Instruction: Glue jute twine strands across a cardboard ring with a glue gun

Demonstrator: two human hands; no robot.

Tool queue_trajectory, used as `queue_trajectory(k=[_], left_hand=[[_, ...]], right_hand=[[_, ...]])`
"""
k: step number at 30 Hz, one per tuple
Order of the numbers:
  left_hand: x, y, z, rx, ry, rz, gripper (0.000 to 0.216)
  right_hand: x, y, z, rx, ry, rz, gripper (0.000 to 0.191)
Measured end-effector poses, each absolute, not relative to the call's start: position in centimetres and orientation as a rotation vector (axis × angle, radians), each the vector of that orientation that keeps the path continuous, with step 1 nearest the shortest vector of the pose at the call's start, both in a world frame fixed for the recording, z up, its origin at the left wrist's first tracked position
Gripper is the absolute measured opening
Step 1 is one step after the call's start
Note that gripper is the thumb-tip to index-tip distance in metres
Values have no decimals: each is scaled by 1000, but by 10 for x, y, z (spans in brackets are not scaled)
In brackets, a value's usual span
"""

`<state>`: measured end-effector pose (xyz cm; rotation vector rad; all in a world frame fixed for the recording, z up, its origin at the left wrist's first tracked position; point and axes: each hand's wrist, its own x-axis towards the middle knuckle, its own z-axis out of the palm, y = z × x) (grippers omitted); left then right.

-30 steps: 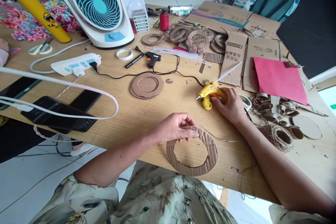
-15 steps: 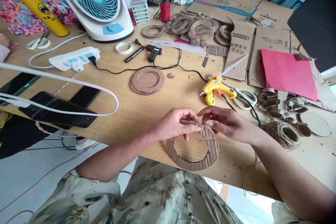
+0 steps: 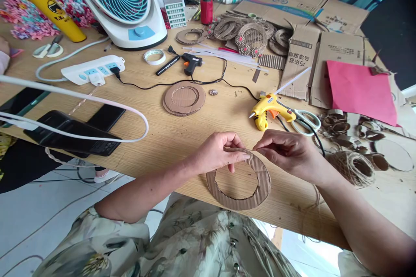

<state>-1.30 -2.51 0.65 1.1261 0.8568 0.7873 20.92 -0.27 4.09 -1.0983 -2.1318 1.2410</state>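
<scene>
My left hand [image 3: 224, 153] pinches the top of a flat cardboard ring [image 3: 238, 204], thumb on its upper face and fingers beneath. The ring is held near the table's front edge. Just right of it, my right hand [image 3: 286, 151] is closed in a pinch on a thin strand of twine, which runs a short way to the ring's top. More twine [image 3: 316, 201] hangs below my right wrist, and the twine ball [image 3: 352, 168] lies to the right. A yellow glue gun [image 3: 271, 110] rests beyond my right hand.
Scissors [image 3: 307, 122] and cardboard scraps [image 3: 336, 121] lie right. A cardboard disc with a ring on it [image 3: 184, 98] lies ahead. Further back are a black glue gun [image 3: 192, 64], tape [image 3: 154, 56] and a fan [image 3: 139, 34]. A white cable [image 3: 146, 127] loops over phones at left.
My right hand has moved slightly right, away from the ring's top, drawing the twine strand with it. My left hand keeps its hold on the ring.
</scene>
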Motion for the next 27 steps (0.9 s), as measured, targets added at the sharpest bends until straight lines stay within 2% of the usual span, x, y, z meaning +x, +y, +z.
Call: queue_trajectory(k=[7,27], left_hand=[[-13,-24,6,1102,863,799,32],[-11,-26,5,1106,910,848,27]], right_hand=[[209,-3,42,-1047,-2180,1185,18],[209,-2,43,-979,-2278,1017,12]])
